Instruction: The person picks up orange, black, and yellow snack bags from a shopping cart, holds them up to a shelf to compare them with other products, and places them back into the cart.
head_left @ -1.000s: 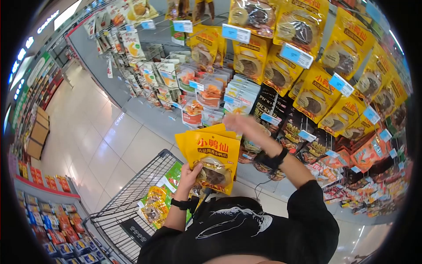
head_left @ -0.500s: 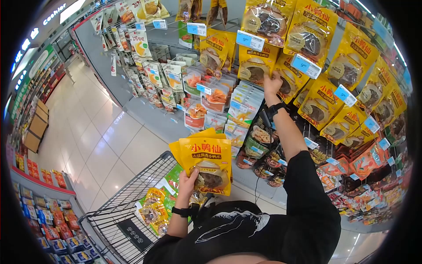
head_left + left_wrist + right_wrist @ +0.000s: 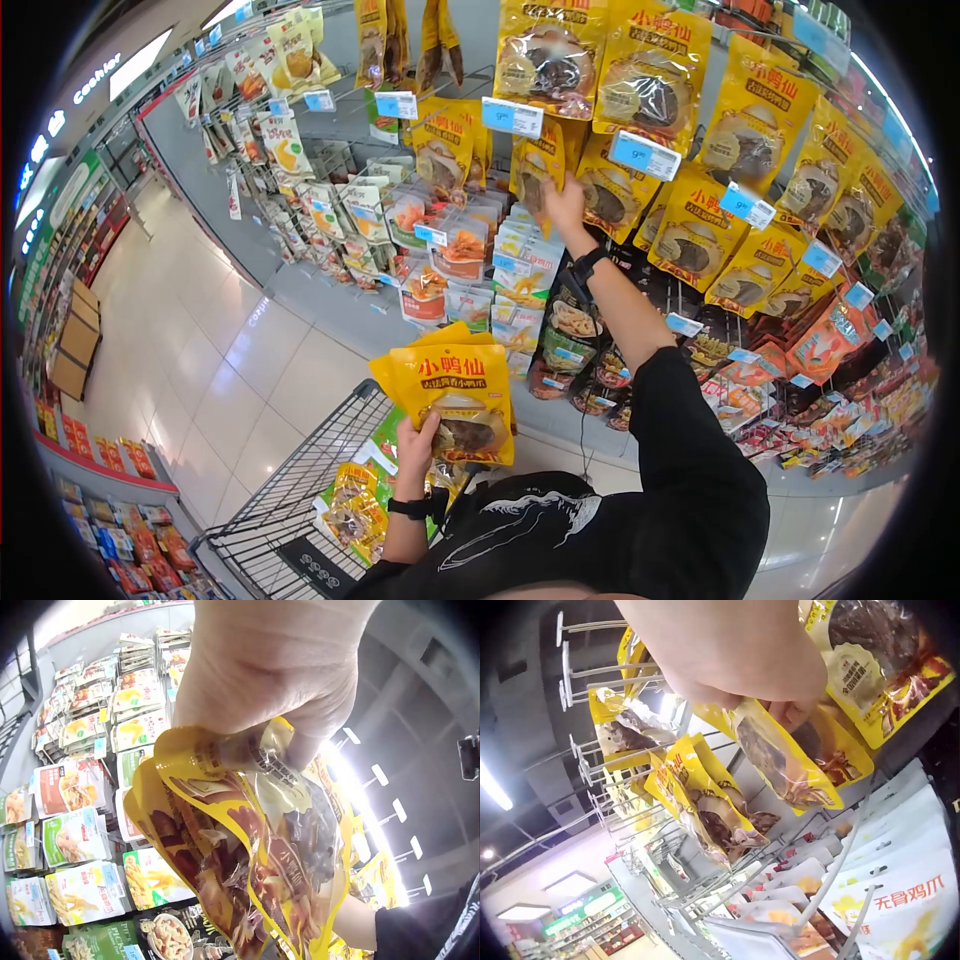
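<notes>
In the head view my left hand grips several yellow snack packets fanned together, the thumb lying over the front one. The left wrist view has these packets bunched under the palm, their clear windows showing dark brown contents. At the rack, my right hand pinches the side of a hanging yellow packet, which is turned partly sideways. Seen from the right wrist, the pinched packet overlaps another yellow packet behind it, and my palm hides its upper part.
Below my left hand stands a shopping cart with yellow and green packets inside. Wire hooks with price tags carry rows of yellow packets. White packets hang lower down. A tiled aisle runs along the left.
My right hand has risen from beside the held packets to the rack and taken hold of a hanging packet, now turned sideways. The left hand keeps its packets over the cart.
</notes>
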A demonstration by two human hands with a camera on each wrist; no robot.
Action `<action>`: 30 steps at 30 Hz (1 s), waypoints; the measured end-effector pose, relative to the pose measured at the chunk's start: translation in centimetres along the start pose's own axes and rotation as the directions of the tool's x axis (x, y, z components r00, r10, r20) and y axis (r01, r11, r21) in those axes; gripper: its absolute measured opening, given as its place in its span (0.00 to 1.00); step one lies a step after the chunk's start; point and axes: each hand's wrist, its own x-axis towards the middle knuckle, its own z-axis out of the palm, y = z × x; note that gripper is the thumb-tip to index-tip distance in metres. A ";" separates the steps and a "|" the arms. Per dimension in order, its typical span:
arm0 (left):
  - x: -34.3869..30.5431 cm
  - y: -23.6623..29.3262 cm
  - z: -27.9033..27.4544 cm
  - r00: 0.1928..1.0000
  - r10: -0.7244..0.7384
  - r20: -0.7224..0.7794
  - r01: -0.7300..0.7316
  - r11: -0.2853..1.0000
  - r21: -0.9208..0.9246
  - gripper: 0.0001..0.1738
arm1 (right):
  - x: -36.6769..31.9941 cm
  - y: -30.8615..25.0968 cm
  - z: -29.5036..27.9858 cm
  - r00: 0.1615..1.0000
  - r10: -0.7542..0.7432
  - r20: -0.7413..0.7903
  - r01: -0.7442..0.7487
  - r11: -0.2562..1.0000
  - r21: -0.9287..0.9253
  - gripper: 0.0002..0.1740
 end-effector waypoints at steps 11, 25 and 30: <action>-0.2 0.0 0.1 0.998 0.046 -0.036 -0.048 0.996 -0.073 0.13 | -8.1 -8.6 -5.8 0.921 -0.094 0.377 -0.064 0.921 0.384 0.19; -0.1 1.3 0.8 0.995 0.073 0.064 -0.061 0.982 -0.180 0.21 | -19.8 -10.7 -12.9 0.714 0.108 0.692 -0.407 0.868 0.285 0.15; -0.3 1.5 2.2 0.993 0.012 0.114 0.011 0.979 -0.202 0.23 | -20.2 -10.5 -14.5 0.726 0.248 0.641 -0.566 0.745 0.353 0.14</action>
